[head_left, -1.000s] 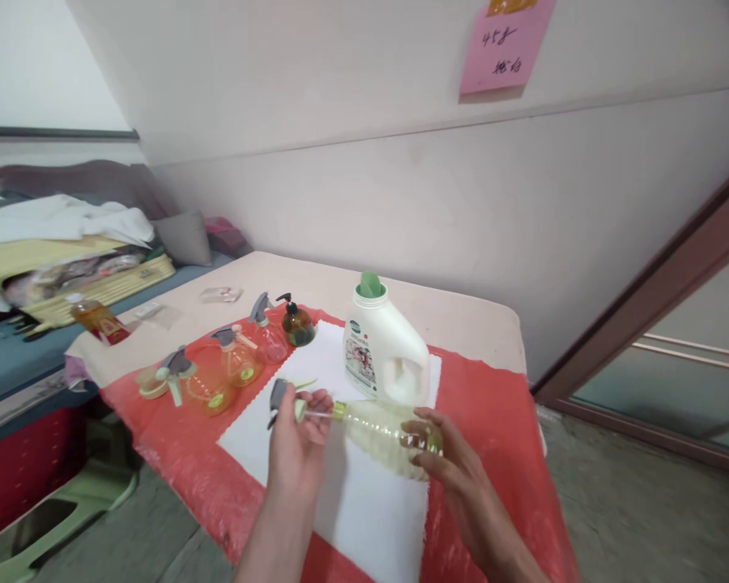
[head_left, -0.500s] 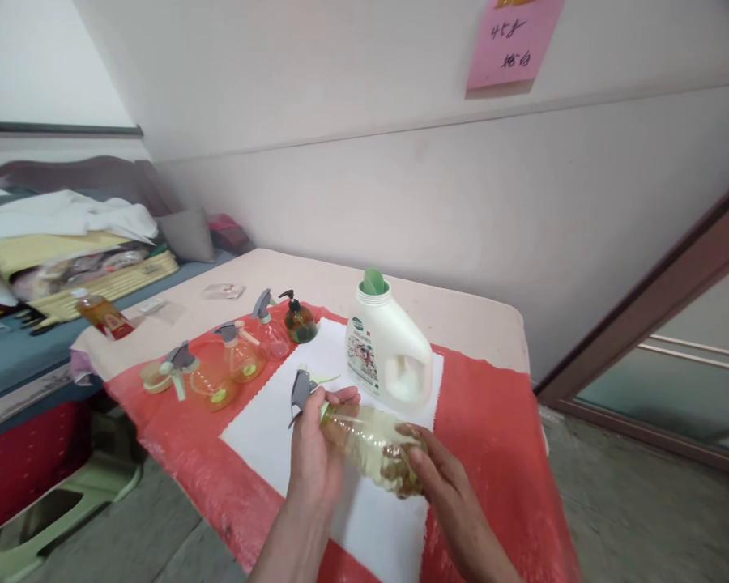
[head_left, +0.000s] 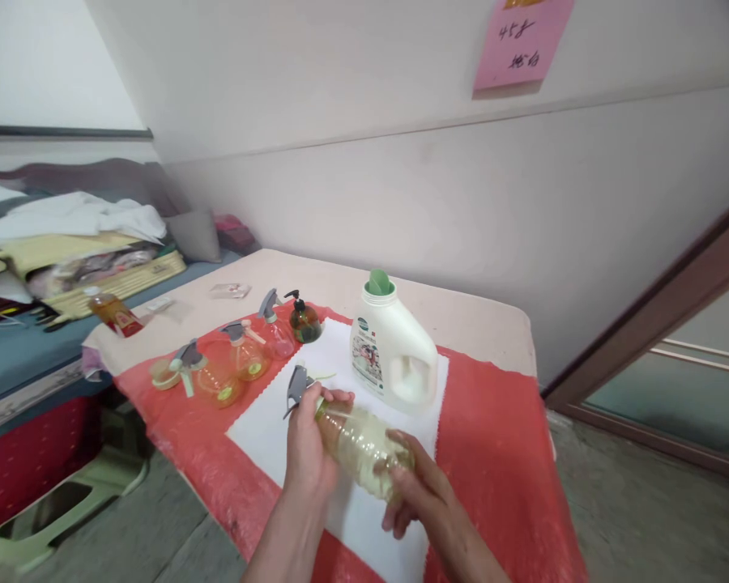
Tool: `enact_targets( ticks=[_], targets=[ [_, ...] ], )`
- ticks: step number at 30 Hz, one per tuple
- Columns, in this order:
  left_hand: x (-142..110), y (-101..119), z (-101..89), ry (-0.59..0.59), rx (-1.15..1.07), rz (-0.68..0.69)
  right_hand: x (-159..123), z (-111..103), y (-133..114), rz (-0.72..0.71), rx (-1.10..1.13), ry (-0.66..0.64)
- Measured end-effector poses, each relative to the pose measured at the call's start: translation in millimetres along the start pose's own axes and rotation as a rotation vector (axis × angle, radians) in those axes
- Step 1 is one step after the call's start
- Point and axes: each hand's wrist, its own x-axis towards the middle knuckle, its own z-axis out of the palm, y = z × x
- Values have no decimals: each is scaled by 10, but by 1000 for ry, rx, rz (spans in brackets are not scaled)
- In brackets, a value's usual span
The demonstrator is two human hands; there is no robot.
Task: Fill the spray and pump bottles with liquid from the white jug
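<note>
A clear yellowish-green spray bottle is held tilted above the white mat, its grey trigger head pointing to the left. My left hand is closed around the neck end. At the bottle's base, my right hand has its fingers wrapped around the lower part. Just behind stands a white detergent jug with a green spout in its uncapped mouth and a label on its front.
To the left stand orange spray bottles, a pink spray bottle and a dark pump bottle on the red cloth. A bottle of amber liquid lies at the table's left edge, near a green stool.
The spray bottle has shifted slightly left in my hands. My right hand has slid around its base, with fingers now showing beneath it. The camera view has moved slightly.
</note>
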Motion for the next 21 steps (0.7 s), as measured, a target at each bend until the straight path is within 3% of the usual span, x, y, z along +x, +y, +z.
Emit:
enact_targets(
  ticks=[2,4,6,9,11,14,17,21],
  targets=[
    [-22,-16,5,-20,47,11,23,-16,-4,111,20,-29],
    [-14,-13,-6,10,48,37,36,-14,-2,121,31,-58],
    [23,14,-29,59,6,44,26,10,4,25,-20,-37],
    [86,63,-66,97,-54,22,-11,59,9,-193,-155,142],
    [100,71,-75,71,-48,-13,-28,73,-4,-233,-170,192],
    [78,38,-70,-2,27,-27,-24,62,-43,-36,-52,134],
    [65,11,-72,7,72,24,-4,57,-55,106,-1,96],
    [100,36,-97,93,21,17,8,68,-2,-104,-132,176]
  ],
)
